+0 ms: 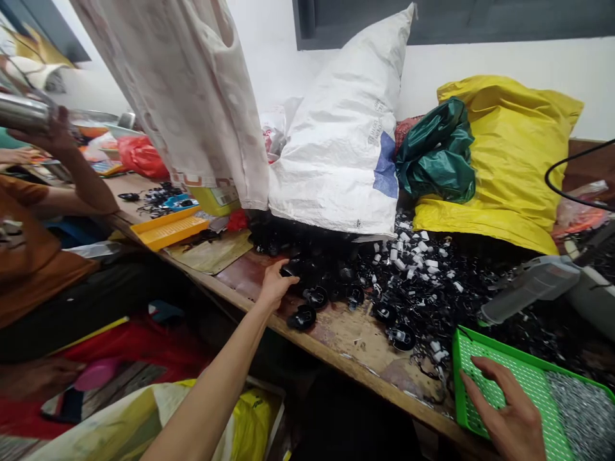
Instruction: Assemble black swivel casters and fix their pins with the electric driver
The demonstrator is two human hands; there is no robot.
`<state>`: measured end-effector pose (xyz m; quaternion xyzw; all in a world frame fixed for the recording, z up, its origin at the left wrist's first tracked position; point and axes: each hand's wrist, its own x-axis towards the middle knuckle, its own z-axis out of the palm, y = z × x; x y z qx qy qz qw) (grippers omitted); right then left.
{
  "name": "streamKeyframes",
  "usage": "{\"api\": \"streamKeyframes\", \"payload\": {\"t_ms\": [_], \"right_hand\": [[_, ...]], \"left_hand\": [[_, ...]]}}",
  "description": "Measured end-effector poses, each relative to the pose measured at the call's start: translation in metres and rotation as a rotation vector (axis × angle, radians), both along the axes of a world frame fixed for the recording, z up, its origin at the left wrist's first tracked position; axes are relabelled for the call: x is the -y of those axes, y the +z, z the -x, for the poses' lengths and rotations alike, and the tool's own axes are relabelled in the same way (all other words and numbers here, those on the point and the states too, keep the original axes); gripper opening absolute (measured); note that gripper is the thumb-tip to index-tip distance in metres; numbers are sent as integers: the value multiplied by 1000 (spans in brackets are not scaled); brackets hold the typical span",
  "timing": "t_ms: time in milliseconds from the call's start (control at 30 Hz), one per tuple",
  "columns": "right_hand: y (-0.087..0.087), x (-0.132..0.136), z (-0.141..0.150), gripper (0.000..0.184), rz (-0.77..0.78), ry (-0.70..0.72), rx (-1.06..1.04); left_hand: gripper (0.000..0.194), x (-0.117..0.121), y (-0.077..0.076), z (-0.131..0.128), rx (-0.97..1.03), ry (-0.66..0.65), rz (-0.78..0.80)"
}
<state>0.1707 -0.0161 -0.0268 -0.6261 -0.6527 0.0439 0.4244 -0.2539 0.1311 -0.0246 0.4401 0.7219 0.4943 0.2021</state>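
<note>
My left hand [275, 283] reaches out over the wooden workbench [336, 333] and closes its fingers on a black round plastic part [291, 269] at the edge of a big heap of black parts [327, 256]. More such black parts [302, 317] lie loose beside it. My right hand [504, 413] lies flat with spread fingers on a green perforated tray [528, 378] at the bench's near right; it holds nothing. Small white pieces [413, 253] are scattered in the heap.
A white sack [346, 128], a green bag [437, 153] and a yellow sack [509, 160] lean on the back wall. A grey tool [528, 288] lies at right. A cloth [187, 89] hangs at left. Another person in orange [29, 256] sits at left near a yellow tray [168, 229].
</note>
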Motion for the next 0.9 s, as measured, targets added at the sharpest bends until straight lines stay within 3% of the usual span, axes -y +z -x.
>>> {"api": "streamKeyframes", "payload": {"t_ms": [200,367,567,733,833,900], "right_hand": [[17,-5,26,22,-122,90,149],[12,-24,68,27,-33,283,334],[-2,-42,98,29,36,180,555],[-7,-41,101,27,49,263,438],[-10,-39,101,28,69,328,269],[-9,-37,101,30,67,332,165]], "left_hand": [[62,9,-4,-4,44,-68,1],[65,21,2,-6,78,-120,6],[53,27,7,-5,42,-161,28],[63,15,10,-11,-53,-59,86],[82,12,25,-20,-134,23,121],[83,19,40,-34,-170,53,83]]}}
